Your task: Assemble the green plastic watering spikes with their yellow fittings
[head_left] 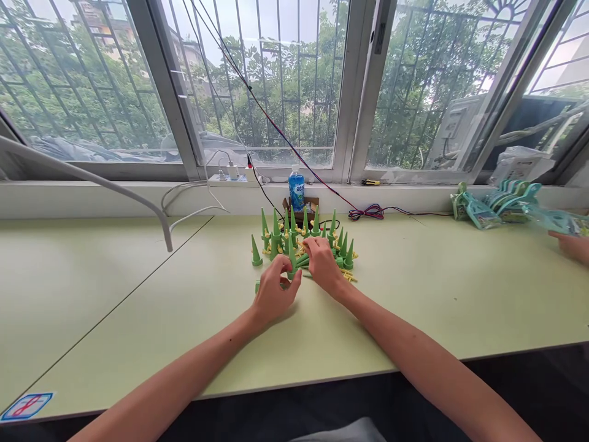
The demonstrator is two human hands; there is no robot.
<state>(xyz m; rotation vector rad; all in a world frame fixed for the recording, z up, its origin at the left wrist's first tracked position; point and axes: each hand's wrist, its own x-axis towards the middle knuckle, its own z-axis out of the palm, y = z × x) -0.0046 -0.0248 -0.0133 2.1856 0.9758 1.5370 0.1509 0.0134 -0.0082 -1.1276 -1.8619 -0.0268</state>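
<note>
A cluster of green cone-shaped plastic spikes point(276, 236) with small yellow parts stands upright on the pale green table point(437, 288), in the middle near the window. My left hand point(273, 294) is curled around a green spike lying at the cluster's near edge. My right hand point(322, 264) rests on the pile just to the right, fingers bent over green and yellow pieces; what it pinches is hidden. A single cone point(256, 252) stands apart at the left of the group.
A blue drink bottle point(296, 189) stands behind the cones by the window sill. Red and black wires point(365, 213) run along the sill. Teal packaged items point(501, 202) lie at the far right, where another person's hand point(570, 245) reaches in. A white cable point(92, 178) crosses the left.
</note>
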